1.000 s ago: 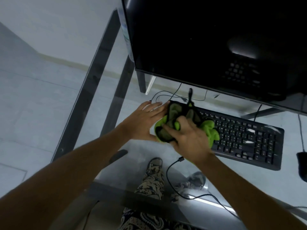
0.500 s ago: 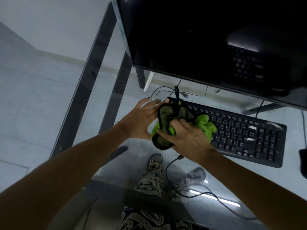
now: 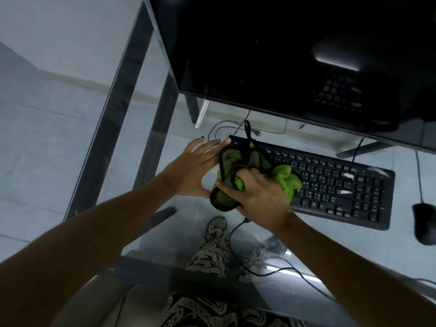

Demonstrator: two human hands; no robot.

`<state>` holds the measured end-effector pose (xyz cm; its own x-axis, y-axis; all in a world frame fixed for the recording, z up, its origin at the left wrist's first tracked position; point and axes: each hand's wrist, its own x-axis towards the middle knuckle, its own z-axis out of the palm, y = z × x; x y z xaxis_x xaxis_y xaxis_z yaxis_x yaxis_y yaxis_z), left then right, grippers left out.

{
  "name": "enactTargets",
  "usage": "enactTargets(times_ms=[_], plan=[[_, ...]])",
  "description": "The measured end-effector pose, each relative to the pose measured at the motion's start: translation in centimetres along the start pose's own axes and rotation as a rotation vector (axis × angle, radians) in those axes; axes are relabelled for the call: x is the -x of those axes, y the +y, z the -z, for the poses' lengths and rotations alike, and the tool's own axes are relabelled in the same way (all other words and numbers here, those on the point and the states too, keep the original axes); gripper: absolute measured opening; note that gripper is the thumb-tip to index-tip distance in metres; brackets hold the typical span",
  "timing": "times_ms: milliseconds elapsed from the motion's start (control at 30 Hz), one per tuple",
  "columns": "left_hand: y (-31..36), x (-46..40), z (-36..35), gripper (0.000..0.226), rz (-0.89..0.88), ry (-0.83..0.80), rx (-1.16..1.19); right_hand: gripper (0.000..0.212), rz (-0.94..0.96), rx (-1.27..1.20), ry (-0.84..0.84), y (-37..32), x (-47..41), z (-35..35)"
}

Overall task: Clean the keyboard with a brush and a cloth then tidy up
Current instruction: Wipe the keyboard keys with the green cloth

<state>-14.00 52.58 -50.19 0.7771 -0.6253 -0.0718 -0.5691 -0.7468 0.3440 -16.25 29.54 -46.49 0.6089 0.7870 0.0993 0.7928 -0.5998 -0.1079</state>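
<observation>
The green cloth (image 3: 286, 179), edged in black with a black loop at its far end, was bunched over the left end of the black keyboard (image 3: 330, 182), which lay on the glass desk (image 3: 146, 128) below the dark monitor (image 3: 271, 50). The right hand (image 3: 257, 197) was clenched on the cloth, fingers curled into its folds and pressing it down on the keys. The left hand (image 3: 195, 168) lay flat with its fingers spread, fingertips touching the keyboard's far left corner and the cloth's edge, gripping nothing. A black mouse (image 3: 424, 223) sat on the desk to the right of the keyboard, apart from it. Thin cables (image 3: 236, 128) ran behind the keyboard. Through the glass, patterned trousers (image 3: 212, 251) and a cable on the floor showed on the near side.
</observation>
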Motion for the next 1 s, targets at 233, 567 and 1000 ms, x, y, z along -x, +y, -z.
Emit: enactTargets(times_ms=[233, 567, 1000], plan=[[0.1, 0.1, 0.0, 0.114, 0.014, -0.013, -0.038, 0.051, -0.124, 0.047, 0.034, 5.7, 7.0, 1.7], [0.2, 0.1, -0.1, 0.114, 0.031, -0.036, -0.068, 0.043, -0.688, -0.001, 0.156, 0.9, 1.3, 0.4], [0.4, 0.1, 0.1, 0.112, 0.024, -0.054, -0.074, 0.038, -1.160, 0.008, 0.087, 7.5, 5.3, 3.9]])
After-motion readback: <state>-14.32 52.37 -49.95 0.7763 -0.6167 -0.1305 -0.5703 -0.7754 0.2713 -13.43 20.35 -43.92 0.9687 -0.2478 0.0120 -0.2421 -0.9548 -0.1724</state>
